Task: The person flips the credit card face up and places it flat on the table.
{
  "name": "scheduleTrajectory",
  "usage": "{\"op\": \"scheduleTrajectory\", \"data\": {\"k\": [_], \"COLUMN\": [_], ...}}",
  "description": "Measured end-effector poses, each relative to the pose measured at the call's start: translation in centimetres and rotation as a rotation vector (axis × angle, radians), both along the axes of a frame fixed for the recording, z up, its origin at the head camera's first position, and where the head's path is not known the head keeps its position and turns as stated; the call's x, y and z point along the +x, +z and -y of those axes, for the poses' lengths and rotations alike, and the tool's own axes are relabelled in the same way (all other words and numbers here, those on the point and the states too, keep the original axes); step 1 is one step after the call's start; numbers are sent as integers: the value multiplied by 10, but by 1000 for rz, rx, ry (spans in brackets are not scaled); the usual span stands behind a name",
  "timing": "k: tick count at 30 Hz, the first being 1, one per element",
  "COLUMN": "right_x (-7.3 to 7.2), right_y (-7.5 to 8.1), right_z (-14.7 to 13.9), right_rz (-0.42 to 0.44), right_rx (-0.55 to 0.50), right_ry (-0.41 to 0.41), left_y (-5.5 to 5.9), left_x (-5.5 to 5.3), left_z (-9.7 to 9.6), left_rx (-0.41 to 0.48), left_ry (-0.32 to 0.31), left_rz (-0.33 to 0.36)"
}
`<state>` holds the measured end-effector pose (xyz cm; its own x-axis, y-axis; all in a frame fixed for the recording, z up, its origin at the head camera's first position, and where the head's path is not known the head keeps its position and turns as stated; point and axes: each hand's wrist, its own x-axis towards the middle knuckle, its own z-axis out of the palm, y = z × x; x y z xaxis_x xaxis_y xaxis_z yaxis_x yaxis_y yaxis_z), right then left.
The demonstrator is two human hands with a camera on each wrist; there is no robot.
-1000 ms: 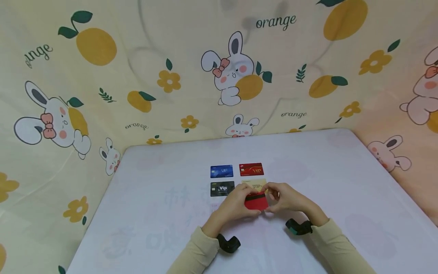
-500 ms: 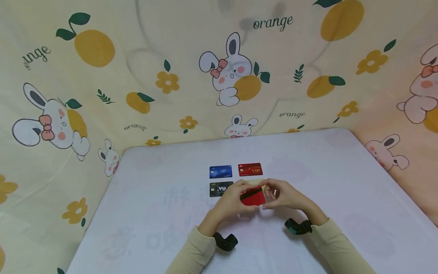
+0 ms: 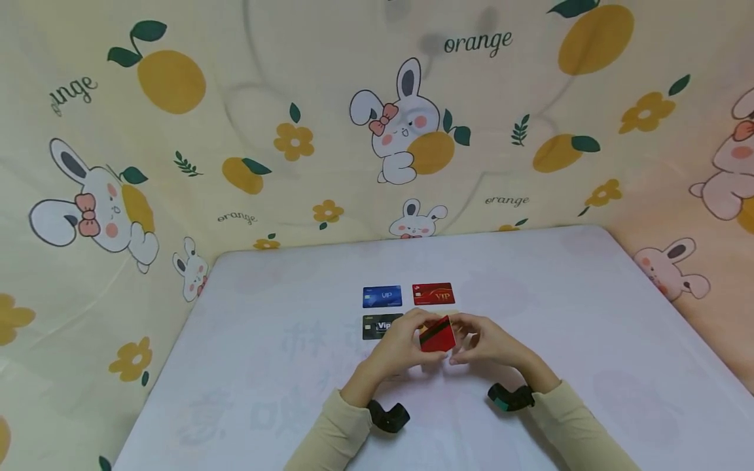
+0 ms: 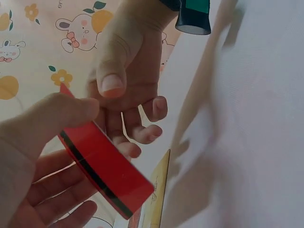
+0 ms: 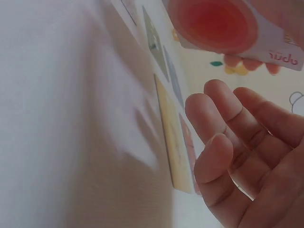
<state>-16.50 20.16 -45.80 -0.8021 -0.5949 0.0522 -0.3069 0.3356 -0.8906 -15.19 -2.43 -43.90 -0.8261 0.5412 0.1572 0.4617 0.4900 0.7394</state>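
Observation:
My left hand [image 3: 397, 347] pinches a red card [image 3: 439, 337] with a black stripe, thumb on one side and fingers behind. The card stands tilted above the table. In the right wrist view, the other face of the card [image 5: 216, 23] is pale with a large red round print. Close by on the right is my right hand [image 3: 493, 345], its fingers loosely bent and the thumb apart from them, as the left wrist view also shows. Behind the hands lies a gold card [image 5: 170, 137], mostly hidden in the head view.
A blue VIP card [image 3: 382, 296], a red VIP card [image 3: 433, 294] and a black Vip card [image 3: 374, 326], partly covered by the left hand, lie flat on the white table [image 3: 235, 340]. A patterned curtain [image 3: 330, 131] hangs along the table's far edge.
The held red card has turned from nearly level to a steeper slant, its right corner higher. The right hand's fingers have come away from its edge. The flat cards lie as before.

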Motion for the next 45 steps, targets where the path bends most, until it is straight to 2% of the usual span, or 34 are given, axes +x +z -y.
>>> {"op": "scheduleTrajectory", "data": {"k": [10, 24, 31, 45], "right_x": [1, 3, 3, 4], "right_y": [-5, -9, -12, -11], "right_z": [2, 10, 10, 13], "right_rz": [11, 6, 16, 16], "right_rx": [20, 18, 14, 17], "right_ry": [-10, 35, 58, 44], "left_y": [2, 4, 7, 6], "left_x": [2, 4, 6, 6], "left_z": [-1, -2, -2, -3], "left_rx": [19, 55, 113, 190], "left_ry": [4, 13, 4, 1], "left_rz": [26, 21, 53, 83]}}
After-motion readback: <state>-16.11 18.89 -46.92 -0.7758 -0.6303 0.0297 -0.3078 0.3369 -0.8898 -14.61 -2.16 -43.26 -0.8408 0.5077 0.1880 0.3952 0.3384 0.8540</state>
